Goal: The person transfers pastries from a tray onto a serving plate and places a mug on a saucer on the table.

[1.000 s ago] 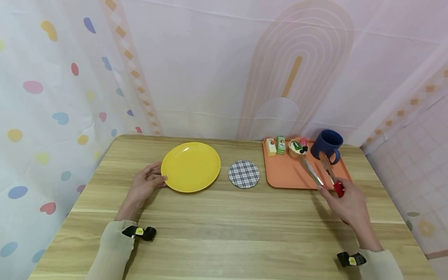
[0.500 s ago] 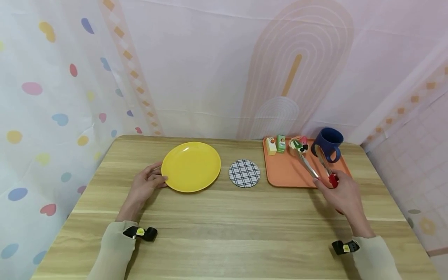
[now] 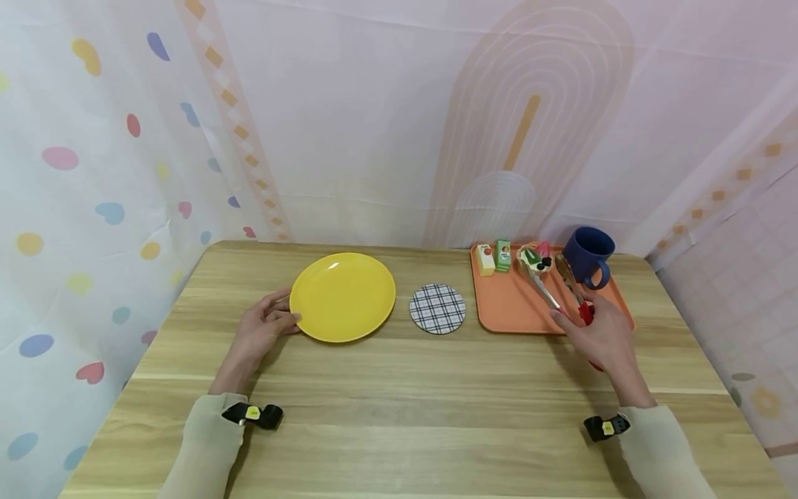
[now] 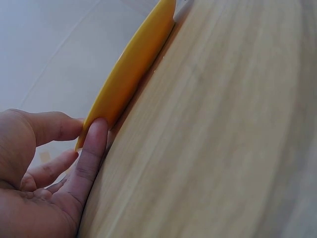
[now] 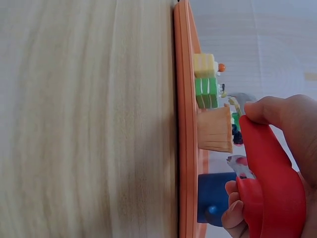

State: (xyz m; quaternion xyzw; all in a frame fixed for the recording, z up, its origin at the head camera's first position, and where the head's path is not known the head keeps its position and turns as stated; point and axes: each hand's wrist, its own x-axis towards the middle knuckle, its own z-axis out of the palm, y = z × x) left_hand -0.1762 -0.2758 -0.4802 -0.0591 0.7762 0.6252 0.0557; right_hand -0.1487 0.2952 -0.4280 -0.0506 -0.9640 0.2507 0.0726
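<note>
At the left, my left hand [image 3: 264, 326] holds the rim of a yellow plate [image 3: 343, 298] between thumb and fingers. The left wrist view has the thumb pressed on the outside of the plate [image 4: 126, 69]. My right hand [image 3: 605, 333] grips red-handled metal tongs [image 3: 570, 277], the red handles [image 5: 277, 188] filling its palm in the right wrist view. The tongs' arms are spread. Their tips stand on either side of a toy fruit tart [image 3: 534, 260], which sits on an orange tray [image 3: 517, 312]. Whether the tips touch the tart, I cannot tell.
A dark blue mug [image 3: 586, 253] stands on the tray, right of the tongs. Two small toy cake slices, one yellow [image 3: 485, 260] and one green [image 3: 502, 256], sit at its back left. Between plate and tray lies a round plaid coaster [image 3: 438, 308]. A curtain [image 3: 349, 138] hangs behind the table.
My right hand has moved forward and left with the tongs, bringing their right tip from the mug's front to beside the tart. The left hand and the plate have stayed in place.
</note>
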